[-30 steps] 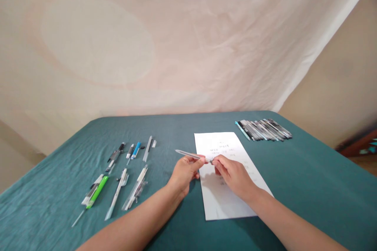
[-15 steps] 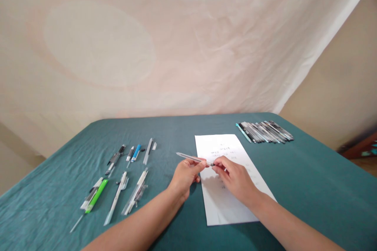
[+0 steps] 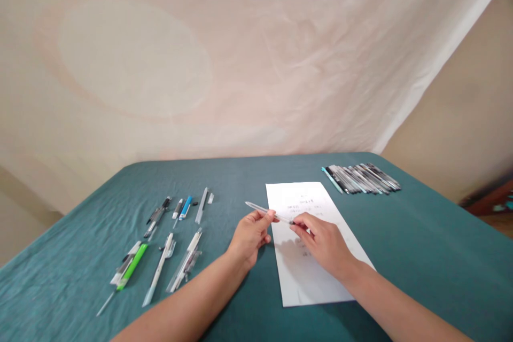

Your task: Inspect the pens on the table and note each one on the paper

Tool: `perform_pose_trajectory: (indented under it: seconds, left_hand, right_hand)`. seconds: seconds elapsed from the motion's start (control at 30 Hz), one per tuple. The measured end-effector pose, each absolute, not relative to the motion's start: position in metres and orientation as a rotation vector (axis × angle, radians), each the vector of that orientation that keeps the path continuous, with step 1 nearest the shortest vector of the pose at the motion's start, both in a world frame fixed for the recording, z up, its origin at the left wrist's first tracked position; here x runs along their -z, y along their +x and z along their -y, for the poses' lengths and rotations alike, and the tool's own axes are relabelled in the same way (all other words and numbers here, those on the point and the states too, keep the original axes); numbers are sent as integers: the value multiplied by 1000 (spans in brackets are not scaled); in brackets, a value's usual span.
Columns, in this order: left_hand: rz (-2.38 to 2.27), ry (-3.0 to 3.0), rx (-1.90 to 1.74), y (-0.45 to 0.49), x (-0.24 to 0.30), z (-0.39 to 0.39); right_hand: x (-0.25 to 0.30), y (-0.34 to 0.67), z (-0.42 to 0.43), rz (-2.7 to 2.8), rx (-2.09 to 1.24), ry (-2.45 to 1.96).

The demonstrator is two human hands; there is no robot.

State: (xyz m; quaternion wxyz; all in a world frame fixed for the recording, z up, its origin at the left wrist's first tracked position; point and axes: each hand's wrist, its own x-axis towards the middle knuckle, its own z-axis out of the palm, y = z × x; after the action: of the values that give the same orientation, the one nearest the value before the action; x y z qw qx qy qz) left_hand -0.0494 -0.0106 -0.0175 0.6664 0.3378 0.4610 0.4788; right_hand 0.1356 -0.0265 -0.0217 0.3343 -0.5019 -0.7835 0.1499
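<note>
A clear pen (image 3: 284, 218) slants between my two hands, a little above a white sheet of paper (image 3: 296, 283) with small handwriting on it. My left hand (image 3: 251, 232) pinches the barrel between thumb and fingers, and the barrel's pale end points up to the left. At the dark right end, the fingertips of my right hand (image 3: 320, 238) are closed on the pen. Whether that dark end is a tip or a separate small part is hidden by the fingers.
Pen parts lie in small groups at left, among them a green barrel (image 3: 133, 267), a blue piece (image 3: 185, 208) and a white pen (image 3: 160, 270). A row of several pens (image 3: 360, 178) lies at the back right on the green tablecloth (image 3: 236, 181).
The pen has shifted slightly right, and more of its right part shows between my hands. My left hand's grip has moved a little along the barrel.
</note>
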Motion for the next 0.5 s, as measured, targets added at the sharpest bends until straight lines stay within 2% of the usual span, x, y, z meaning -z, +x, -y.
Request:
perform_pose_trajectory:
  seconds: [0.13, 0.3, 0.5]
  left_hand:
    - [-1046, 723, -1092, -52, 16, 9]
    - [-1035, 734, -1114, -51, 15, 10]
    - [-1039, 764, -1124, -51, 16, 9]
  right_hand:
    - [21, 137, 27, 2051, -398, -1323]
    - [22, 138, 27, 2030, -604, -1331]
    - [20, 138, 26, 2031, -507, -1328]
